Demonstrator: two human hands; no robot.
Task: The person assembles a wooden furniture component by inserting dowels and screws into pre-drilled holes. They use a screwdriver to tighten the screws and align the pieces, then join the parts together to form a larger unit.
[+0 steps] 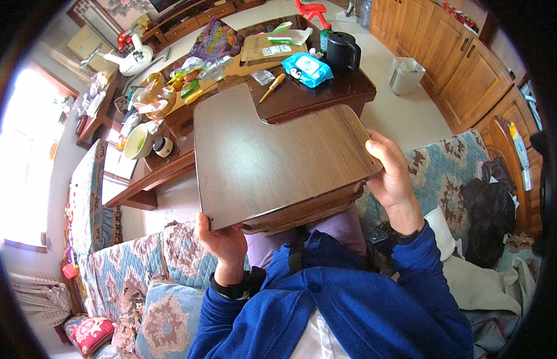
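Both hands hold a brown wood-grain board (278,161) with rounded corners and a notch cut from its far right side. My left hand (223,244) grips its near left corner, thumb at the edge and fingers mostly hidden underneath. At the right end my right hand (391,173) clasps the other corner, thumb on top. Beneath the board, above my lap, shows a darker brown wooden piece (308,210) with layered edges; whether it is joined to the board I cannot tell. Beyond the board, a yellow-handled screwdriver (272,87) lies on the dark table (344,94).
The table also bears a blue wipes pack (307,69), a black kettle (343,52), flattened cardboard (260,51) and a basket (160,96). A green bowl (138,142) and a jar (163,146) stand at the left. A white bin (406,76) is on the floor at right. Patterned sofa cushions (449,164) flank me.
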